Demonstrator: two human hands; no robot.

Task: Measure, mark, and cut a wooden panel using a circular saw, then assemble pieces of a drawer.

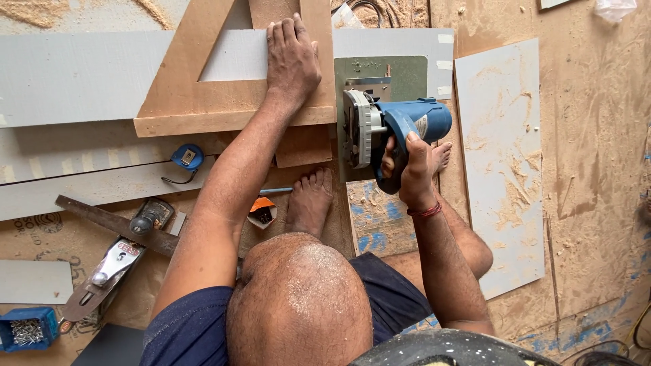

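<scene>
A dusty knee (pixel 302 298) fills the foreground; right-hand fingers (pixel 413 169) clench the blue circular saw (pixel 390 132), left-hand fingers (pixel 291 57) lie flat, spread on the wooden guide (pixel 230 102).

Crouched on the floor, guiding a power saw along a wooden triangle.

The left hand (pixel 291 57) lies flat on the wooden triangle guide (pixel 203 102) at upper centre, over a grey board (pixel 74 74). The right hand (pixel 410 169) is closed around the handle of the blue circular saw (pixel 386 132), just right of the guide. A blue tape measure (pixel 188 157), a hand plane (pixel 112 268) and a blue box of nails (pixel 27 330) lie at left.
</scene>
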